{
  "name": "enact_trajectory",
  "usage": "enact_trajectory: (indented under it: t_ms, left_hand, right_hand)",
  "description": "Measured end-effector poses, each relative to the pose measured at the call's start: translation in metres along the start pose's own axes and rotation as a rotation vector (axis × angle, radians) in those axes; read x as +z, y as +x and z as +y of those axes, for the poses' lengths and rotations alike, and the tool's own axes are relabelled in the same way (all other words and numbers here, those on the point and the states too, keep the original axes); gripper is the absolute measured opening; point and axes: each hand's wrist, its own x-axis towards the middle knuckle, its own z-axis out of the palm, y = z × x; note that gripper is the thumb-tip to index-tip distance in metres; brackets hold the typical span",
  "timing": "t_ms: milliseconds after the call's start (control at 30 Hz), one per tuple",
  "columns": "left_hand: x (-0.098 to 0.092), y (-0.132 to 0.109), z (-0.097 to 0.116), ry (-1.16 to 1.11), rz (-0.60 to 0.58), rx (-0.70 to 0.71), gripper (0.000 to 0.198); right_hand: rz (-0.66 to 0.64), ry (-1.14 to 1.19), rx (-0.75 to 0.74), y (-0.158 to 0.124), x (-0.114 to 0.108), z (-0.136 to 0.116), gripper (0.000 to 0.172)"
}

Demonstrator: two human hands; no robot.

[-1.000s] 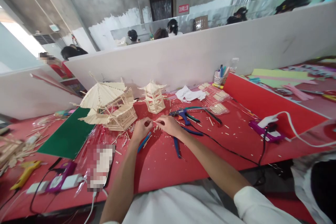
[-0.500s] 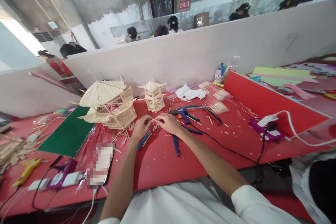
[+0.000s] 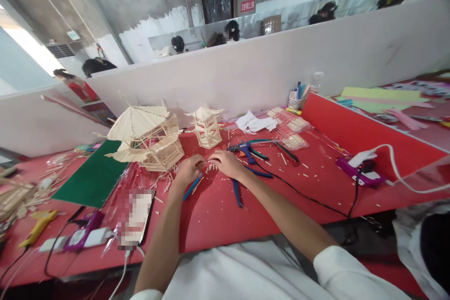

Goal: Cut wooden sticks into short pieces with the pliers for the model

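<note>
My left hand point(image 3: 190, 168) and my right hand point(image 3: 225, 163) are close together above the red table, fingertips pinched. What lies between the fingers is too small to make out. Just beyond them stands a small wooden-stick pavilion point(image 3: 207, 129). A larger stick pavilion point(image 3: 151, 143) with a ribbed roof is to the left. Short cut sticks point(image 3: 212, 167) lie scattered under my right hand. A blue-handled tool point(image 3: 192, 187) rests beside my left wrist. Near my right hand are a blue glue gun point(image 3: 246, 149) and blue-handled pliers point(image 3: 237, 192).
A green board point(image 3: 93, 176), a phone point(image 3: 137, 218) and a yellow glue gun point(image 3: 40, 227) lie left. Bagged sticks point(image 3: 293, 126), a white cloth point(image 3: 256, 123) and a leaning red board point(image 3: 365, 136) are right. A white partition point(image 3: 246, 75) runs behind; people sit beyond it.
My hands stay near the same spot, with the fingers shifting slightly. The whole view has moved a little; the things on the table lie as before.
</note>
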Motion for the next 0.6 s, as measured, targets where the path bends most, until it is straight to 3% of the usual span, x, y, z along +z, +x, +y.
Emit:
enact_trajectory:
  t_ms: [267,433,600]
  left_hand:
    - [-0.002,0.001,0.002,0.067,-0.057,-0.018,0.019]
    - [0.002,0.002,0.006,0.103,-0.066,-0.026,0.019]
    - [0.004,-0.001,-0.007,0.268,0.050,-0.220,0.022]
  right_hand:
    - [0.014,0.080,0.005,0.000,0.001,-0.001,0.013]
    - [0.110,0.325,0.105,0.003,-0.002,-0.005,0.013]
    - [0.161,0.571,0.182,0.005,-0.002,0.003,0.015]
